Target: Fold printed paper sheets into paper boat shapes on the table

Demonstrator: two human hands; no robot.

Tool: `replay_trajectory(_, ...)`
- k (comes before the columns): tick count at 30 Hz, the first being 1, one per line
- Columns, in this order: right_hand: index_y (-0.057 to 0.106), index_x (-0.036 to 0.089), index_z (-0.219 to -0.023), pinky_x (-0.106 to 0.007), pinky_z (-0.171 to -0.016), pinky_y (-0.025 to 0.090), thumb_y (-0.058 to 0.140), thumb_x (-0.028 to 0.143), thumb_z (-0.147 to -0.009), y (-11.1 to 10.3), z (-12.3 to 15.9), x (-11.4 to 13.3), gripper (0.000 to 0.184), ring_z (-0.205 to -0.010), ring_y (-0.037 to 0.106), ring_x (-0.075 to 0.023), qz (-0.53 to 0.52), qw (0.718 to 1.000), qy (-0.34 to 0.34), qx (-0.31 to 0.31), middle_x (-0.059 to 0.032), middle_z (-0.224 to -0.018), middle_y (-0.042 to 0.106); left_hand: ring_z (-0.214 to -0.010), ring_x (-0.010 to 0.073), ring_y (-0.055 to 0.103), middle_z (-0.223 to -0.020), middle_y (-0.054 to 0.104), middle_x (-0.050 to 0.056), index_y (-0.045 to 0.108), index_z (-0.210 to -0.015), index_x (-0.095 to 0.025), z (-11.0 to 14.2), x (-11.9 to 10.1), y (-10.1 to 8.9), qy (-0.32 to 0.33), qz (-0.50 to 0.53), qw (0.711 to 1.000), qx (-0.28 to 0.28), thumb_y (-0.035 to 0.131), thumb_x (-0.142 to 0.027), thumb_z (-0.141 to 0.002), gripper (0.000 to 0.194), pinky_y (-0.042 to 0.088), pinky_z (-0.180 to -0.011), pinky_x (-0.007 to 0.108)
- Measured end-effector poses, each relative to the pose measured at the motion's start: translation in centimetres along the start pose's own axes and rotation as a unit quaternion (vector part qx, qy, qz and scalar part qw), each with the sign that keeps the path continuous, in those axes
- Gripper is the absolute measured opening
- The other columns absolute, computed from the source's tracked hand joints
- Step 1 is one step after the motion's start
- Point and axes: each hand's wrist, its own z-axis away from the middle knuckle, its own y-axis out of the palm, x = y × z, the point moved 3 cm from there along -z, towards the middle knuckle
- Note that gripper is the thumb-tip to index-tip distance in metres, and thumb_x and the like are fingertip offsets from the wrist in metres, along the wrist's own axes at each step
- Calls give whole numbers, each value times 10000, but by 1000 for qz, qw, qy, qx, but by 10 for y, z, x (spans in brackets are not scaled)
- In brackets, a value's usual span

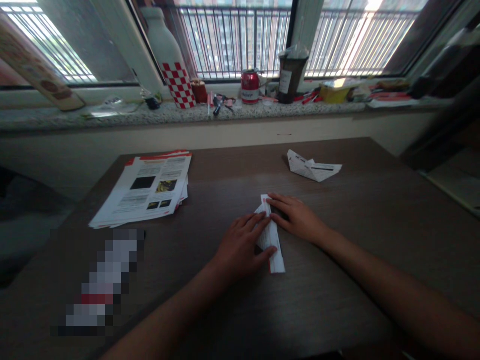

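Observation:
A partly folded sheet of printed paper lies on the table in front of me, with a long narrow strip along its right side and a slanted flap at the left. My left hand rests over the flap, its fingers spread and their tips touching the strip. From the right, my right hand reaches the strip's upper part with fingertips and thumb, which are apart. Both hands are open. My left fingers hide some of the folds. Beyond my right hand sits a folded paper boat made of printed paper.
Printed sheets are stacked at the table's back left. A blurred-out oblong object lies nearer on the left. On the window sill stand a checkered bottle, a red can, a dark cup and small clutter.

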Motion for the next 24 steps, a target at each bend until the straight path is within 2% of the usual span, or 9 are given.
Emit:
replay_trajectory(4,543,266,-1530,-551,-1176,443,557,353,-1053,-2,-1,3,485,-1450,522,-291,15,1000,-9,1,-106,-1587,541,-1488,338,427,-1649,455,77,437,-1598,-262,0,0,1,2,-1,1000,-1,641,-584,-969,737,360,-1218,530)
replay_trajectory(8,508,297,-1556,-577,-1164,435,510,340,-1073,-2,-2,5,484,-1471,489,-303,52,998,-26,27,-67,-1640,479,-1493,333,422,-1650,451,82,459,-1581,-260,0,0,-1,4,1,1000,0,634,-583,-974,709,348,-1227,532)
replay_trajectory(13,508,288,-1554,-565,-1144,449,489,363,-1083,-2,-3,4,477,-1466,491,-300,76,996,-26,36,-48,-1633,489,-1470,332,449,-1643,461,72,465,-1576,-276,-1,0,-1,3,2,1000,-3,618,-602,-979,697,374,-1210,527)
replay_trajectory(18,527,273,-1541,-543,-1171,427,496,375,-1081,-2,-3,3,473,-1470,492,-287,59,997,-31,27,-63,-1617,510,-1463,312,456,-1634,476,52,509,-1540,-280,-3,-1,-1,-5,-3,1000,-14,543,-546,-1038,570,376,-1207,516)
replay_trajectory(24,526,275,-1545,-546,-1178,419,504,373,-1079,-1,-2,2,476,-1478,485,-284,49,998,-28,26,-74,-1615,512,-1472,316,442,-1641,466,58,501,-1539,-271,-3,-3,0,-3,-11,1000,-12,612,-532,-1000,609,364,-1214,515)
